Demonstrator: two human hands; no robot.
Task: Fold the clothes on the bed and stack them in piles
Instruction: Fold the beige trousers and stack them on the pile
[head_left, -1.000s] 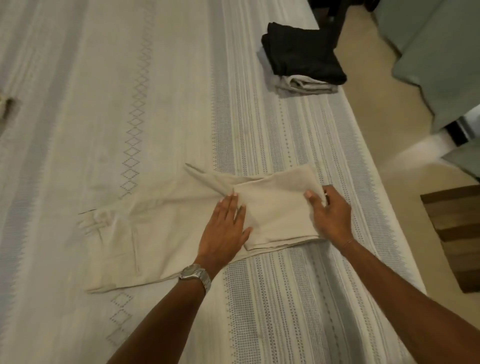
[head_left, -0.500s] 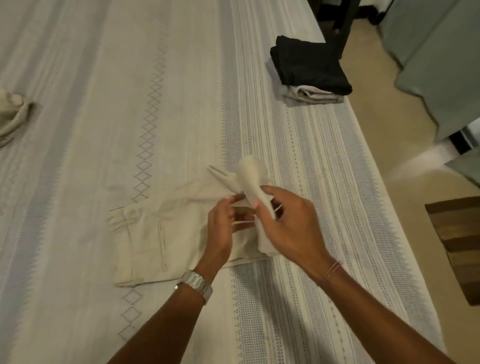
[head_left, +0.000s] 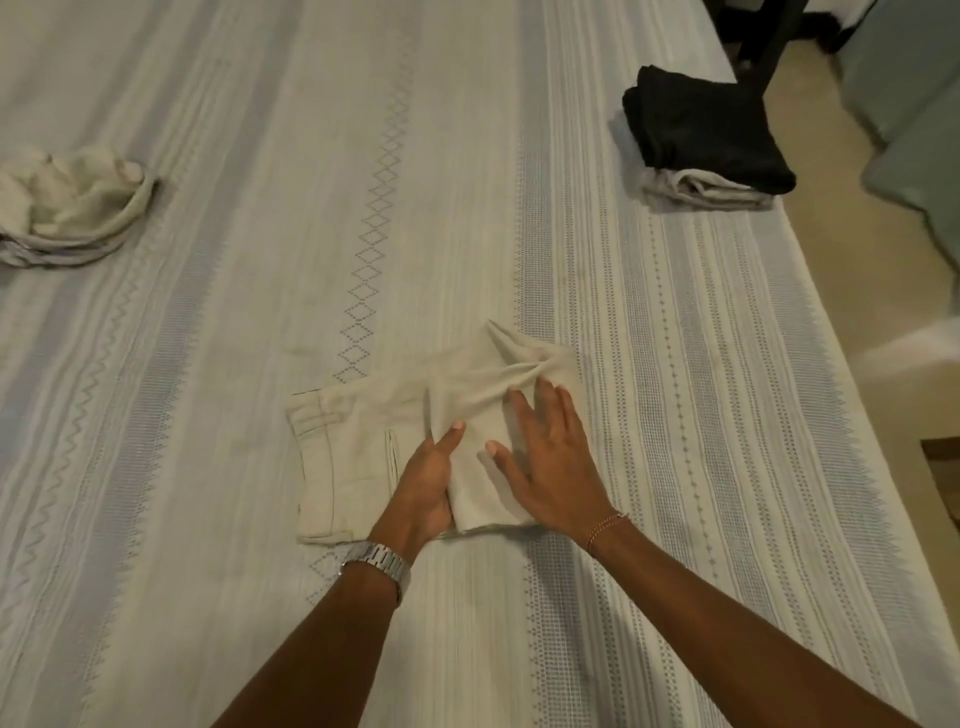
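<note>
**Beige trousers half-folded on bed, both hands on them**

Beige trousers (head_left: 363, 457) lay near the middle of the bed (head_left: 260, 156), close to the person's edge, on a striped bedspread w/ a diamond pattern running up the centre. Waistband end sat flat to the left, pocket seam showing. Leg part was folded back over the right half, making a thicker layer there, w/ one pointed corner of cloth sticking out at the far side.

Left hand (head_left: 426, 488) had its thumb on top of the folded layer; the fingers were tucked under the edge of the fold & hidden, so it looked to be gripping that edge. Silver watch (head_left: 379, 561) on the left wrist.

Right hand (head_left: 545, 457) lay flat on the folded layer, fingers straight & spread wide, pressing the cloth down, holding nothing. Creases fanned out from near its fingertips toward the far corner. Thin bracelet (head_left: 605, 527) on the right wrist.

Far right, near the bed's edge & well apart from the trousers: a pile w/ a black folded garment (head_left: 701, 135) on top of a light grey folded one (head_left: 701, 192).

Far left: an unfolded cream garment (head_left: 78, 197), bunched up, lying on another pale cloth that I couldn't make out. Floor (head_left: 831, 234) visible past the bed's right side.
</note>
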